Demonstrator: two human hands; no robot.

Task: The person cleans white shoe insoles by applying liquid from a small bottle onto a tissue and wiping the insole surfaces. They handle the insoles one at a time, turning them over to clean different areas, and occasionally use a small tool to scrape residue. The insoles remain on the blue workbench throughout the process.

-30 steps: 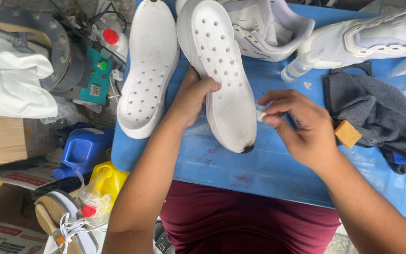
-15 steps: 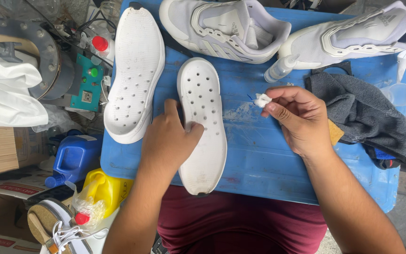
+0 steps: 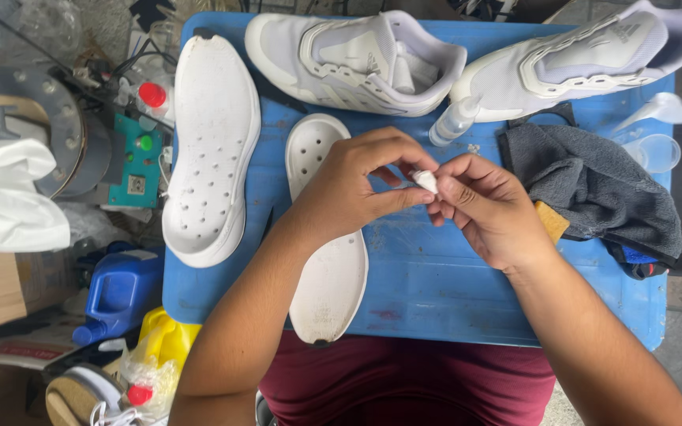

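Both hands met at centre frame over the blue bench (image 3: 436, 292). Left hand (image 3: 349, 185) & right hand (image 3: 487, 209) each had a fingertip grip pinched on one small white wad (image 3: 425, 181), held between them just above the bench. Under the left wrist lay a white perforated insole (image 3: 329, 276), a 2nd, bigger one (image 3: 211, 150) at left. Two white sneakers (image 3: 357, 59) (image 3: 570, 63) sat along the top edge, a small clear bottle (image 3: 453, 122) between them, grey cloth (image 3: 593, 189) at right.
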